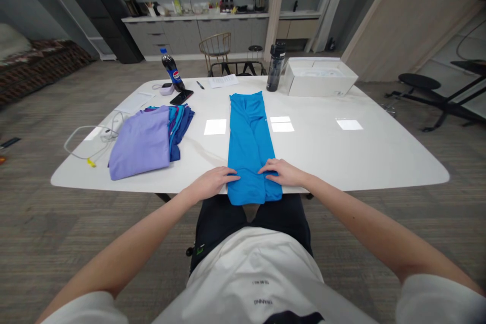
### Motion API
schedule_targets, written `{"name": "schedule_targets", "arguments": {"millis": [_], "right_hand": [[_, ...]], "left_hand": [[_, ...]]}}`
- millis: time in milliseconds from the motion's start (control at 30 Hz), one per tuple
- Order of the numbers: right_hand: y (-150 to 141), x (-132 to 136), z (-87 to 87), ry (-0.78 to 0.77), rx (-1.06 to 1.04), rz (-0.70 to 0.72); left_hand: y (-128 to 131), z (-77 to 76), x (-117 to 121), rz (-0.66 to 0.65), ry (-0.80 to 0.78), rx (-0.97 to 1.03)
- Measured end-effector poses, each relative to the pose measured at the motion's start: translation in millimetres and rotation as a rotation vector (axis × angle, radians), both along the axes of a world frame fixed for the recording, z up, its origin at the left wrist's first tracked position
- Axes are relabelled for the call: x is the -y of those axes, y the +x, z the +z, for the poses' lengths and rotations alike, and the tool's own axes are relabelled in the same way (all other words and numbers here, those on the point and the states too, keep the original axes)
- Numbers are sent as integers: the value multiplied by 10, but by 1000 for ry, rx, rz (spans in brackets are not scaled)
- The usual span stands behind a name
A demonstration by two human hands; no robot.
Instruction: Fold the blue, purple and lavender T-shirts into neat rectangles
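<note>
A bright blue garment (248, 136) lies folded into a long narrow strip on the white table (341, 157), running from the near edge toward the far side, its near end hanging slightly over the edge. My left hand (212, 182) rests flat on the near left part of the strip, fingers stretched out. My right hand (281, 172) lies flat on the near right part, fingers also extended. Neither hand grips anything.
A stack of folded clothes with a lilac piece on top (146, 139) sits at the left, beside a white cable (89, 136). At the far side stand a cola bottle (171, 71), phone (181, 96), paper sheet (223, 81), dark drinking bottle (276, 67) and white box (321, 78).
</note>
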State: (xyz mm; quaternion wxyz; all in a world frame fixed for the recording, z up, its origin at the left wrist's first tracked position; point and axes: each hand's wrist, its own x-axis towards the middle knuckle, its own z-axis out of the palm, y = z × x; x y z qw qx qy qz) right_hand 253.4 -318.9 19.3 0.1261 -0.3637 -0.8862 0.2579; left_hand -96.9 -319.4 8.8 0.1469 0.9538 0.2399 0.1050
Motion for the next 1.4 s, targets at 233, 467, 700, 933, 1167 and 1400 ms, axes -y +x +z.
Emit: {"name": "schedule_targets", "arguments": {"millis": [233, 467, 700, 933, 1167, 1400], "right_hand": [[427, 114, -177, -48, -81, 30], [276, 176, -117, -20, -21, -26], [193, -230, 322, -352, -369, -274], [115, -1302, 224, -429, -451, -881], [156, -1695, -140, -277, -170, -1000], [0, -1941, -151, -87, 137, -948]], "left_hand": [[-52, -64, 127, -64, -89, -7], [130, -75, 46, -27, -148, 101], [444, 300, -256, 376, -464, 469], [796, 225, -1426, 844, -1027, 938], [805, -64, -1967, 1105, -1002, 766], [857, -156, -2263, 1108, -923, 759]]}}
